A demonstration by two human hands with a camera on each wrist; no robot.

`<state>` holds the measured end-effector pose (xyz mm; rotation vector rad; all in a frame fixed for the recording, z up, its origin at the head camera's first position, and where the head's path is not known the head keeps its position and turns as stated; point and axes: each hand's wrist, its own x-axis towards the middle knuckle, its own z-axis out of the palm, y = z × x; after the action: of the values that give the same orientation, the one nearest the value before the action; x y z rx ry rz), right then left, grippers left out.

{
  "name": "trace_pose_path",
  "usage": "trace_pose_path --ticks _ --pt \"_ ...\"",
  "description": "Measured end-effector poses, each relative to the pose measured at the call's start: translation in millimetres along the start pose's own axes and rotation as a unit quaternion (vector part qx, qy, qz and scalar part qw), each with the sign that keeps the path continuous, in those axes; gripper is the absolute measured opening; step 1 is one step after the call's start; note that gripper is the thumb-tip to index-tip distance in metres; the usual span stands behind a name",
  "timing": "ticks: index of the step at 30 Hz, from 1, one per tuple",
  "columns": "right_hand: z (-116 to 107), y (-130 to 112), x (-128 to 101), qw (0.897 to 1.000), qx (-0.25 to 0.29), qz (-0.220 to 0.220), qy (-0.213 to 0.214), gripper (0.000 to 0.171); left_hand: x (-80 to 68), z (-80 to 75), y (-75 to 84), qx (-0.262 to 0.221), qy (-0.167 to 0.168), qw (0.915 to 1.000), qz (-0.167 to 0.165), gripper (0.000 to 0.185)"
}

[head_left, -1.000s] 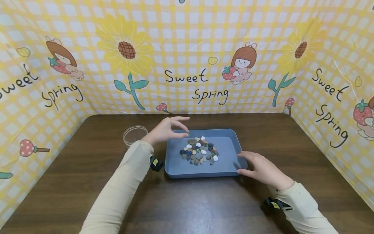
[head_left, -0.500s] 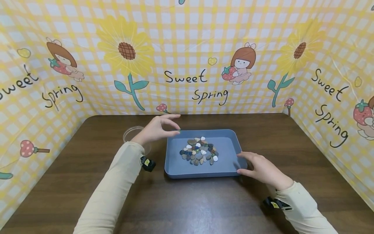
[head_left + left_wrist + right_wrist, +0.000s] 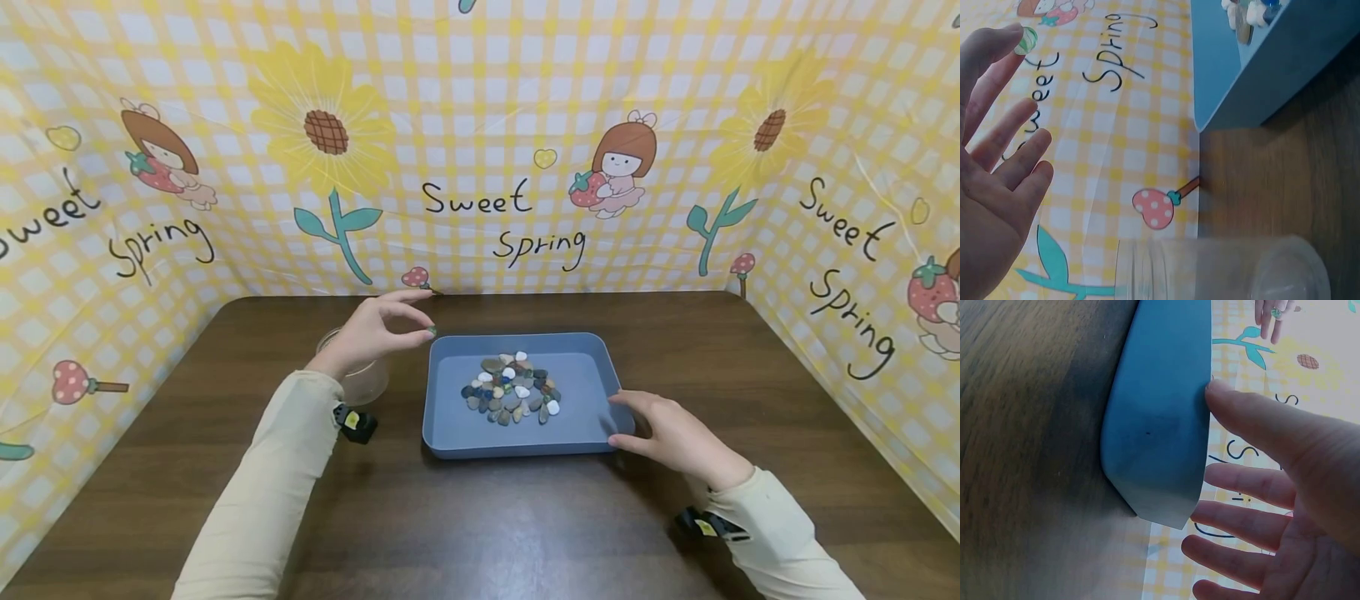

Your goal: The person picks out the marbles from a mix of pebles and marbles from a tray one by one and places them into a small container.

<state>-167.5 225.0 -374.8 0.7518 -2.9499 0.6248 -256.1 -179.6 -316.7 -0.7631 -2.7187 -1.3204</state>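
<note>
My left hand [image 3: 371,335] pinches a clear marble with green swirls [image 3: 1027,40] between thumb and index fingertip, the other fingers spread apart. It hovers just left of a shallow blue-grey tray [image 3: 585,392], above a clear plastic jar [image 3: 366,387] that the hand and wrist partly cover. In the tray lies a heap of pebbles [image 3: 512,398], brown, grey and white, with several coloured glass pieces among them. My right hand [image 3: 671,429] rests with thumb and fingertips at the tray's near right corner; in the right wrist view its fingers are nearly straight along the rim.
The brown wooden table [image 3: 495,525] extends around the tray. A yellow checked cloth [image 3: 480,125] with sunflowers and lettering walls off the back and both sides.
My left hand has moved left, from over the tray's back left part to outside its edge, taking the marble along. The right hand and tray have stayed in place.
</note>
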Motion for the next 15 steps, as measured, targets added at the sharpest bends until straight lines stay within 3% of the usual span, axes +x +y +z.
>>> trace_pose_path --ticks 15 --pt "2 2 0 1.000 0.003 0.004 0.004 0.052 -16.5 -21.2 -29.2 0.009 0.058 0.9981 -0.023 0.024"
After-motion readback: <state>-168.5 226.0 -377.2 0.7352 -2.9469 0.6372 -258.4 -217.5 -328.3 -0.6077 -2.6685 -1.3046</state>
